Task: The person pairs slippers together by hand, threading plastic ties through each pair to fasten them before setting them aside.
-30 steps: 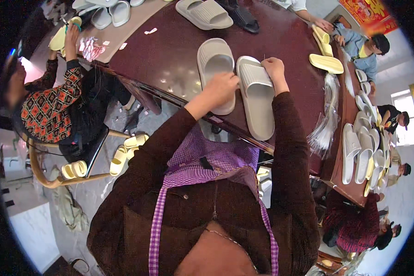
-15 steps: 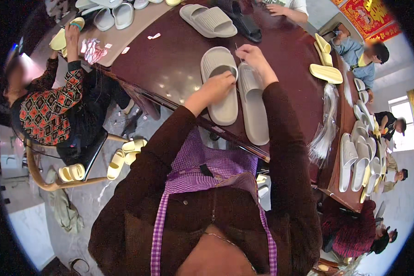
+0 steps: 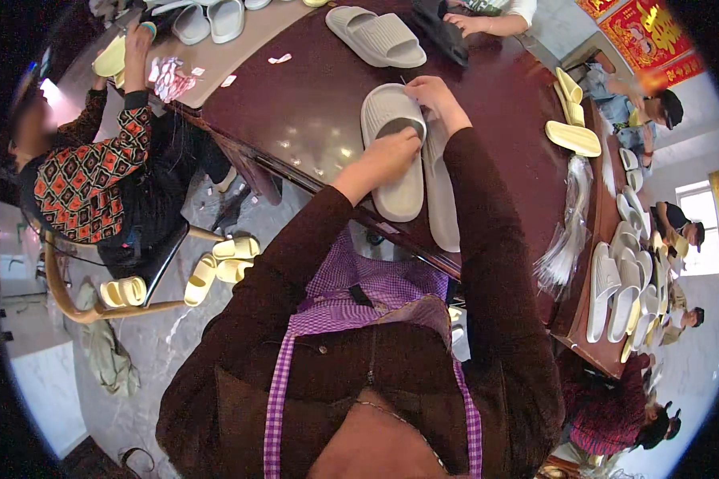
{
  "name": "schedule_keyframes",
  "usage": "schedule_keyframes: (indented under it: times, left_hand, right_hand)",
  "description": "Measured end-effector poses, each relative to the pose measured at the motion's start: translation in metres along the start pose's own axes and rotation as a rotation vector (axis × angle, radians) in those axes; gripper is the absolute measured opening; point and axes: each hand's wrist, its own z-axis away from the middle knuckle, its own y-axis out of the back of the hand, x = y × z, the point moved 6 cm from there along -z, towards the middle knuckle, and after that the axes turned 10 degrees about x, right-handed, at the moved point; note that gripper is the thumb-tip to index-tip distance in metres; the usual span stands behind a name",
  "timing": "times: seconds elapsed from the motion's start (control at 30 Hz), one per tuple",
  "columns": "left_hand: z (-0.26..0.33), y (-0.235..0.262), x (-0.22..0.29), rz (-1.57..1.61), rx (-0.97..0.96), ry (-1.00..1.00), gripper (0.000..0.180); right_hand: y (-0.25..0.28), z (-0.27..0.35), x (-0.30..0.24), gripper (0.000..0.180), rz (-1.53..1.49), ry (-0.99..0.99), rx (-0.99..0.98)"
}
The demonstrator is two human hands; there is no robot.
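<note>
A grey slide sandal (image 3: 398,203) lies on the dark red table in front of me. My left hand (image 3: 387,160) is closed at its strap opening, fingertips tucked in at the strap's edge; what they grip is hidden. At the right side of the same strap, my right hand (image 3: 441,104) pinches a thin, needle-like piece whose tip barely shows. A second grey slide sandal (image 3: 443,209) lies close along the right side of the first, partly covered by my right hand and sleeve.
Another grey pair (image 3: 379,38) lies farther back, near a co-worker's hand (image 3: 470,24) at a black slipper (image 3: 439,32). Yellow slides (image 3: 575,137) and a bundle of clear strands (image 3: 569,227) are at right, beside stacked grey slides (image 3: 605,291). A person works at left.
My right hand has moved left, from above the second slide to the first slide's strap. My left hand stays at the strap. The co-worker's hand has reached the black slipper.
</note>
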Motion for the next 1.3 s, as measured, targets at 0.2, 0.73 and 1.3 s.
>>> schedule_keyframes:
  times: [0.2, 0.73, 1.3]
  left_hand:
    - [0.002, 0.007, 0.004, 0.047, 0.071, -0.028, 0.018]
    - [-0.040, 0.025, 0.039, 0.531, 0.141, 0.283, 0.023]
    - [-0.082, -0.052, 0.025, 0.472, -0.006, 0.439, 0.020]
  right_hand:
    - [0.013, 0.014, 0.002, 0.007, -0.256, -0.074, 0.104]
    - [0.090, 0.131, 0.027, 0.004, -0.943, -0.119, 0.457]
    - [0.101, 0.165, 0.041, 0.006, -1.086, 0.003, 0.700]
